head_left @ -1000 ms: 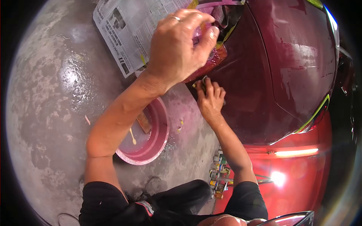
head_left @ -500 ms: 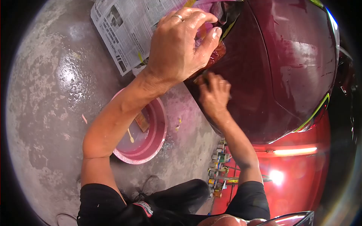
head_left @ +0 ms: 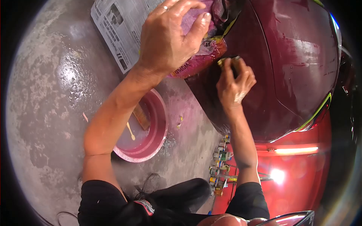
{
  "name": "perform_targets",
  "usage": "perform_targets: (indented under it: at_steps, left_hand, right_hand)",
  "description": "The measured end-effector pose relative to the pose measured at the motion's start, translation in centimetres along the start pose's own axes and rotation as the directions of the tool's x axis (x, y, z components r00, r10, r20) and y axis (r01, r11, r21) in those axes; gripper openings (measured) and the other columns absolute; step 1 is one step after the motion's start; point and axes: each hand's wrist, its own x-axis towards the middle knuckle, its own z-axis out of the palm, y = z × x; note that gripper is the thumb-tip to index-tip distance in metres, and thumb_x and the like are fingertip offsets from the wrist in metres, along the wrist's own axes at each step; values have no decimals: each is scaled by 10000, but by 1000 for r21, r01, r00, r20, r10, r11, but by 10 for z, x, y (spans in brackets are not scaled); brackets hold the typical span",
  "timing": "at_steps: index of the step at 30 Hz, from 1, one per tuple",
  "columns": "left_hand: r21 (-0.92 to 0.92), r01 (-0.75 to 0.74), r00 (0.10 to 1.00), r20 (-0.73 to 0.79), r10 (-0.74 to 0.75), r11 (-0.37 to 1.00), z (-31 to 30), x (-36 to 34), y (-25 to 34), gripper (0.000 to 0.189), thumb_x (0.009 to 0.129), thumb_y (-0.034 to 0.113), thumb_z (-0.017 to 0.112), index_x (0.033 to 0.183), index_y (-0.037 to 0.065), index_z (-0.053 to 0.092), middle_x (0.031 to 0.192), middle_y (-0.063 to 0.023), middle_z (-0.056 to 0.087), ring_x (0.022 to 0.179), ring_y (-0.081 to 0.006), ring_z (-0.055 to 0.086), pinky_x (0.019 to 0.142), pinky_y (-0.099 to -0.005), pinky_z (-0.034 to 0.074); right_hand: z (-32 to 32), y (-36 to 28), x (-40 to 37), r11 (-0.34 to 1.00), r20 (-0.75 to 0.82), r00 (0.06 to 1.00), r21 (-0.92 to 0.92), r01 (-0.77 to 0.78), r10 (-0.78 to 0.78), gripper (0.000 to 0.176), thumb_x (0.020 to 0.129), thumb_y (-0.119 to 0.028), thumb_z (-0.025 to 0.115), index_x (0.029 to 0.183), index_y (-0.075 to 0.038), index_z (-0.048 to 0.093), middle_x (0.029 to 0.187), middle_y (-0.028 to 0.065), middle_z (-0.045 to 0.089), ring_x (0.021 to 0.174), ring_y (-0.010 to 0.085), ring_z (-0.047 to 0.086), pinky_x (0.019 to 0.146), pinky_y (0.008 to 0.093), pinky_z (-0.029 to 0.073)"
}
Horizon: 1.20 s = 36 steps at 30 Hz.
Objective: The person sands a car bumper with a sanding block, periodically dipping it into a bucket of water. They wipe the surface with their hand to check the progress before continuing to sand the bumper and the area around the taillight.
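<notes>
Head view | right hand fingers curled over a small pad, possibly sandpaper, pressed on the dark red car panel | left hand fingers clenched on pink plastic bag just beside it | newspaper behind, pink basin on floor below

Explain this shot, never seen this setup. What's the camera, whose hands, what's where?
There is no machine here. One fisheye camera sits on a person's head and looks down, so both bare arms come up from the bottom edge. The left hand grips a bunched pink printed sheet at the edge of a dark red car panel, next to a sheet of newspaper. The right hand presses a small dark pad against that panel. Below, on the wet concrete floor, stands a pink basin with a stick and a small block in it. A row of small bottles stands beside bright red bodywork.
</notes>
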Motion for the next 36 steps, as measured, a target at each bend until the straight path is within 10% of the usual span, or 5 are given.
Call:
perform_targets:
  at_steps: [4, 10, 23, 28, 36]
  left_hand:
    - [102, -61, 998, 28, 59, 993, 4, -5, -4, 192, 877, 141, 736, 1036, 37, 710, 1003, -120, 714, 933, -288, 701, 829, -358, 542]
    - [30, -51, 998, 45, 50, 998, 2, -5, 7, 200, 870, 144, 739, 1032, 32, 709, 1018, -136, 710, 938, -302, 701, 844, -360, 538]
    - [56, -12, 1000, 9, 12, 998, 4, 1, 10, 206, 892, 133, 728, 1069, 29, 706, 1051, -146, 708, 969, -289, 697, 866, -358, 531]
    - [38, -53, 999, 16, 52, 998, 0, 0, 13, 174, 869, 181, 718, 993, 59, 702, 982, -104, 708, 930, -306, 679, 847, -413, 517]
    - [15, 12, 998, 63, -13, 1000, 21, -18, 12, 184, 862, 172, 720, 1012, 66, 703, 1000, -96, 706, 965, -300, 673, 883, -405, 500]
  right_hand:
    - [41, -25, -60, 961, 133, 952, 62, 270, -276, 396, 734, -158, 720, 1123, -80, 722, 1290, 153, 574, 1075, 351, 536, 857, 487, 416]
    - [-3, 1, 0, 1000, 7, 1000, 23, 12, -12, 363, 774, -127, 690, 1135, -102, 722, 1257, 145, 582, 1081, 333, 548, 851, 494, 419]
    - [-9, 46, 65, 990, -115, 984, -59, 128, -134, 378, 791, -45, 694, 1161, -120, 722, 1322, 145, 598, 1142, 340, 584, 928, 473, 435]
    - [-27, 60, -84, 979, -20, 990, -153, 137, -142, 427, 806, -83, 706, 1226, -159, 707, 1338, 173, 621, 1142, 302, 612, 957, 445, 458]
    - [-13, 47, 38, 986, -37, 992, -125, 114, -119, 413, 813, -38, 657, 1214, -130, 693, 1395, 173, 573, 1202, 329, 579, 1008, 464, 424]
